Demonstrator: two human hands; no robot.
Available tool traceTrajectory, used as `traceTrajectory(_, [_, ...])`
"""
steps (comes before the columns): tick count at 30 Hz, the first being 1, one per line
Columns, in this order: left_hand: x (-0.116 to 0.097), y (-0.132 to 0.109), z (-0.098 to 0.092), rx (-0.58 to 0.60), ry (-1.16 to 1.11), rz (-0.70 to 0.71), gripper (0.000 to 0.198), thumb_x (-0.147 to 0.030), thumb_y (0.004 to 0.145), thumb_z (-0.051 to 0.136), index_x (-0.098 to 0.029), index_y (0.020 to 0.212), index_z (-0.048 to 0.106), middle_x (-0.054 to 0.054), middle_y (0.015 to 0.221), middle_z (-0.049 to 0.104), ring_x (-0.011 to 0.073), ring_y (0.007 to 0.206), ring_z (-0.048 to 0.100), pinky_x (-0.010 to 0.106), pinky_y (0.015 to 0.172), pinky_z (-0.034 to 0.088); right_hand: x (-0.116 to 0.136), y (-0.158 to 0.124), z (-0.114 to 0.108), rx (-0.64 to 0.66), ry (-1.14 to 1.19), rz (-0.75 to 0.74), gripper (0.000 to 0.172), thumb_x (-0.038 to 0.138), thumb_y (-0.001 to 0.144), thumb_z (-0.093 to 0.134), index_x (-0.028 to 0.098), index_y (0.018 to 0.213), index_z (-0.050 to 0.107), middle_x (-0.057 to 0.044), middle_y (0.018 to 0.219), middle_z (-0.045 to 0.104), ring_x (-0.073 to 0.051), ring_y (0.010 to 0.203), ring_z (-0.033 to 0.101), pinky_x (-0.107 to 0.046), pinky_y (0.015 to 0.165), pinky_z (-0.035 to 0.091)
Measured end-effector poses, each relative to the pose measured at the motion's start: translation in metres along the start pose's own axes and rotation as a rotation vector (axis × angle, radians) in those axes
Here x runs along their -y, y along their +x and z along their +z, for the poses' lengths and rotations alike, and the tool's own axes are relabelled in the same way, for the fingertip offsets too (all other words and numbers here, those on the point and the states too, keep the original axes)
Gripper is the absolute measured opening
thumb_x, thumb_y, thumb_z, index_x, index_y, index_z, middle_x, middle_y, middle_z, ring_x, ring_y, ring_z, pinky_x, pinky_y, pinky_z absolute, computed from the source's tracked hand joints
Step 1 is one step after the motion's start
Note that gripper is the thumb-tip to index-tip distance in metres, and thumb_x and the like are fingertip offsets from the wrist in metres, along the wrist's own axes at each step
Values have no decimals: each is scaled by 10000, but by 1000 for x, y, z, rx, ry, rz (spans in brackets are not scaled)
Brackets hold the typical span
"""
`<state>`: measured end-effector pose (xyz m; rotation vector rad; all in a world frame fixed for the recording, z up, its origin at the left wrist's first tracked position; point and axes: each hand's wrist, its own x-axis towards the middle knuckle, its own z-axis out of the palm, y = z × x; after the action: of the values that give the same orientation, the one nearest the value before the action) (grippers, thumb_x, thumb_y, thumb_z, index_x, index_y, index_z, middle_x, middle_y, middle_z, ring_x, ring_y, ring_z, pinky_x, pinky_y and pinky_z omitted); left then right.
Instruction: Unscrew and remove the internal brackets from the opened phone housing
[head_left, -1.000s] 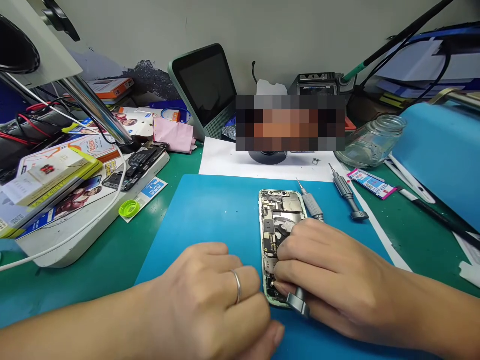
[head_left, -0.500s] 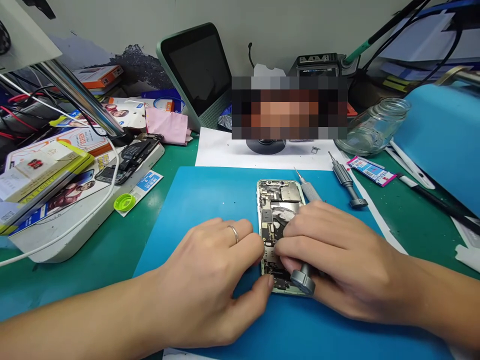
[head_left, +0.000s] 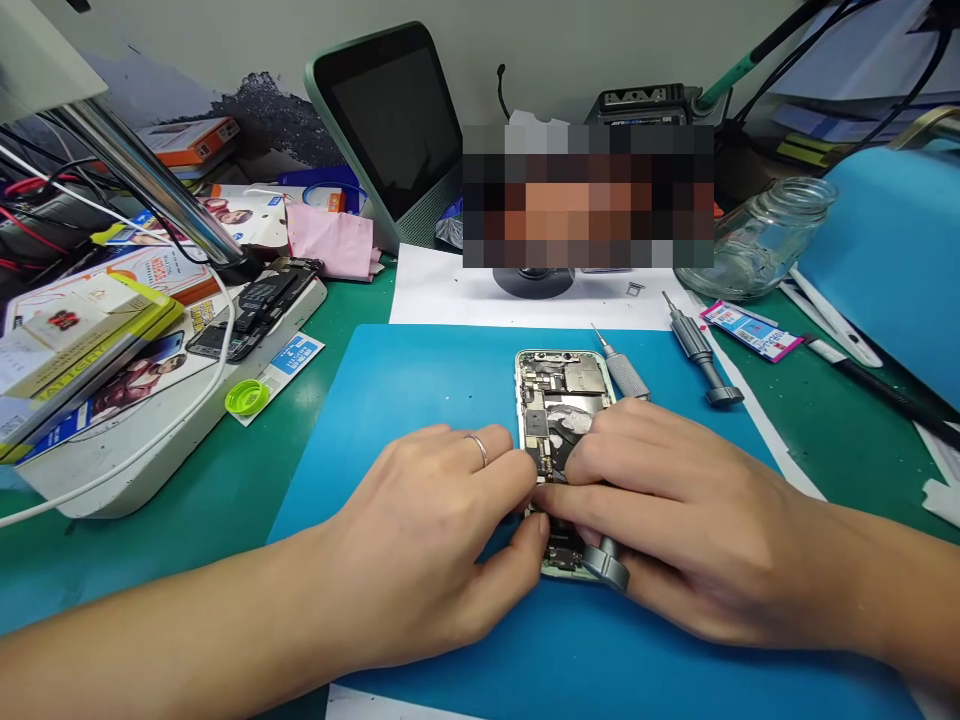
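An opened smartphone [head_left: 568,377], its circuit boards bare, lies upright in the view on a blue mat [head_left: 420,380]. My left hand [head_left: 442,540], a ring on one finger, has its fingers curled at the phone's left edge, thumb near the lower part; whatever is between the fingertips is hidden. My right hand [head_left: 675,510] covers the phone's right side. A grey screwdriver [head_left: 606,565] is tucked in its curled fingers, with only its round end cap and part of the handle showing. The right index fingertip meets the left fingertips over the phone's lower middle.
Two more screwdrivers, a silver one [head_left: 624,372] and a grey one [head_left: 701,350], lie beyond my right hand. A glass jar [head_left: 757,240] tilts behind them. At left, another disassembled phone [head_left: 259,310] rests on a white box-like base [head_left: 150,450]. A green cap [head_left: 247,397] lies nearby.
My right index finger has shifted left across the phone to the left fingertips. The left thumb has moved slightly up along the phone. The view has tilted a little.
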<state>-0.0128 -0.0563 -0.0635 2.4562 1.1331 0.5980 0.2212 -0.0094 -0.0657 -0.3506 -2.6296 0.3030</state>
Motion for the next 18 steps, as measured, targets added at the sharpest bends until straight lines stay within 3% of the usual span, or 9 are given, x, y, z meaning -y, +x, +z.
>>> traceTrajectory(8, [0,3,-2,31,-12,-38,169,-203,998,528,-198,831,548,-31,775,543,146,639,467,364,618,330,0,2,-1,-24,-5,7,193,81,966,524,139,989,707,-71,831,689,-209,784,578,-368,727,454])
traceTrajectory(12, [0,4,-4,47,-72,-62,150,-167,989,509,-201,843,519,-33,781,527,142,641,455,355,622,324,-2,1,-1,-64,-45,-3,273,51,945,535,124,1169,674,-82,858,707,-215,806,614,-369,729,479])
traceTrajectory(18, [0,2,-6,52,-126,-74,139,-156,969,529,-207,848,484,-40,765,497,142,641,439,346,619,310,0,-4,-4,-87,-21,-31,349,36,941,545,172,1255,617,-38,850,749,-190,755,671,-359,725,503])
